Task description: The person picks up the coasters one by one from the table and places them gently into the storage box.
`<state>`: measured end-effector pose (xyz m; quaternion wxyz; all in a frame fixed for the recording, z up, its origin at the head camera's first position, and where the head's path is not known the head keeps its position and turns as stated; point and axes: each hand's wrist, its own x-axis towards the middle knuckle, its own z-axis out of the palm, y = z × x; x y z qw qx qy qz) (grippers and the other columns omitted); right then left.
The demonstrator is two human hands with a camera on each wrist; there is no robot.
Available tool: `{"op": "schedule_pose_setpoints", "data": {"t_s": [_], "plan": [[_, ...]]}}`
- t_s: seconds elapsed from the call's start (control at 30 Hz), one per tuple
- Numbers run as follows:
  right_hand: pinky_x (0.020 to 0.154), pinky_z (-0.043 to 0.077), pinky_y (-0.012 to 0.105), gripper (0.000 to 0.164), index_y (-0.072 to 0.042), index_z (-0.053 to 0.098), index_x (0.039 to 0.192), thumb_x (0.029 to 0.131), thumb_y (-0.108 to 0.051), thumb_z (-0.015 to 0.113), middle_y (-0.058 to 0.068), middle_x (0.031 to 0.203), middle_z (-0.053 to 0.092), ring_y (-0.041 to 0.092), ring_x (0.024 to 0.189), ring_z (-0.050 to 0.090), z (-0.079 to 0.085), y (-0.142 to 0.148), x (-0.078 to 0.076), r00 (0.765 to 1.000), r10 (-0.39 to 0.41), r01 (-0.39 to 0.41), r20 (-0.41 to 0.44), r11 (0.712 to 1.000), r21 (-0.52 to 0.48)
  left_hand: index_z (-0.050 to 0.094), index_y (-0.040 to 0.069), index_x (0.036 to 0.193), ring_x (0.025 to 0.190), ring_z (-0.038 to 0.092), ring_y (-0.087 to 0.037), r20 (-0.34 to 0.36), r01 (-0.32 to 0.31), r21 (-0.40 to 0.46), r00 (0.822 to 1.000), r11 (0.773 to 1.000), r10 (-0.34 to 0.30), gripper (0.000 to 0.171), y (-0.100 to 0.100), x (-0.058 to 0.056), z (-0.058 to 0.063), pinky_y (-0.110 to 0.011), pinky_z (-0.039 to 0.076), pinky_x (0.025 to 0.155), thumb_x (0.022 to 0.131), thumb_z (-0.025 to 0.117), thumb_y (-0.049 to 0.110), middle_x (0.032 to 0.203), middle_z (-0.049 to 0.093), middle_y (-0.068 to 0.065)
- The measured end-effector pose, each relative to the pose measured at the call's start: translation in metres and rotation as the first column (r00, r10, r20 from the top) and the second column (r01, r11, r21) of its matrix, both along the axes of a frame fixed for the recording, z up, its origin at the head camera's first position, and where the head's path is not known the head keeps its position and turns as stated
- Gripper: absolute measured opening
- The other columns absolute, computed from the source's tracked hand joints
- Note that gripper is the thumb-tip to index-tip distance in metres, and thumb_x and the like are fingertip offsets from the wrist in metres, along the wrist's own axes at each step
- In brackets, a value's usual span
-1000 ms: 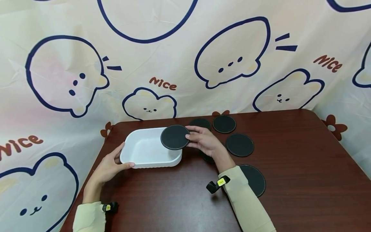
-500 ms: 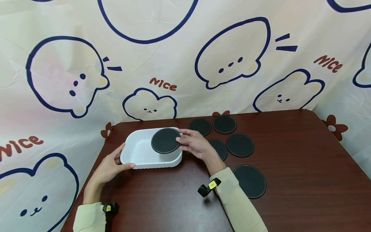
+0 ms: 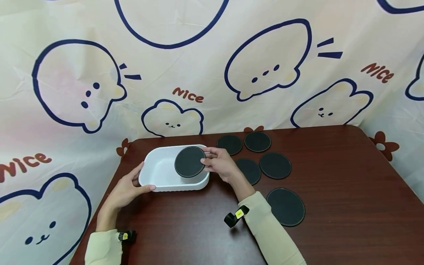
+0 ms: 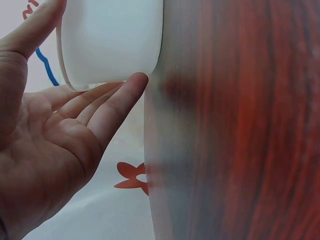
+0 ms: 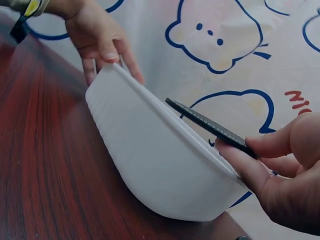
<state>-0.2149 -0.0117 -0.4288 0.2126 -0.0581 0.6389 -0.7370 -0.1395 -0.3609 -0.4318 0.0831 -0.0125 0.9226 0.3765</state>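
A white rectangular plastic container (image 3: 155, 171) with rounded corners stands on the table. My left hand (image 3: 125, 189) holds its left end, thumb at the front rim and fingers against the end wall; in the left wrist view those fingers (image 4: 112, 107) reach along the container's end. Over the container's right half, my right hand (image 3: 222, 164) pinches a round black coaster (image 3: 188, 162) by its right edge. Seen from the right wrist, the coaster (image 5: 210, 126) is tilted close above the rim, gripped between thumb and fingers.
Several more black coasters lie flat to the right of the container, one of them (image 3: 286, 207) nearer the front and another (image 3: 257, 141) by the back edge. The dark wooden table (image 3: 347, 206) meets a cartoon-printed cloth (image 3: 212, 66) behind.
My right hand has moved left with the coaster, bringing it further over the container, then nearly stopped. Coasters formerly behind that hand now show more fully. The left hand keeps its hold.
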Motion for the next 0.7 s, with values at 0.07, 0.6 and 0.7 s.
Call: {"op": "schedule_pose_setpoints", "data": {"t_s": [0.07,0.6,0.7], "plan": [[0.085,0.067,0.029,0.049,-0.008,0.060,0.152,0.104,0.000,0.067,0.020,0.134,0.070,0.013,0.095,0.073,0.001,-0.001,0.001,0.999,-0.026,0.027,-0.031,0.998,0.048,0.012,0.010,0.174,0.142,0.056,-0.052,-0.005,0.005,-0.001,1.000,1.000,-0.005,0.117,0.000,-0.001,0.001,-0.060,0.051,0.110,0.090,0.087,0.044,0.168,0.036,-0.033],[0.072,0.064,0.023,0.040,-0.010,0.071,0.141,0.101,-0.004,0.072,0.017,0.126,0.073,0.017,0.088,0.072,0.005,-0.010,0.007,0.983,-0.055,0.100,-0.174,0.960,0.261,0.013,0.009,0.173,0.142,0.056,-0.051,-0.002,-0.001,-0.014,1.000,1.000,0.001,0.118,0.000,-0.002,0.000,-0.062,0.049,0.113,0.090,0.087,0.046,0.168,0.038,-0.031],[0.071,0.063,0.024,0.040,-0.011,0.071,0.141,0.101,-0.005,0.072,0.017,0.126,0.073,0.017,0.088,0.072,0.007,-0.011,0.008,0.980,-0.047,0.105,-0.194,0.949,0.298,0.013,0.008,0.173,0.142,0.057,-0.051,-0.006,-0.001,-0.011,1.000,1.000,0.001,0.117,-0.001,-0.002,0.000,-0.061,0.049,0.112,0.090,0.087,0.046,0.168,0.038,-0.032]]}}
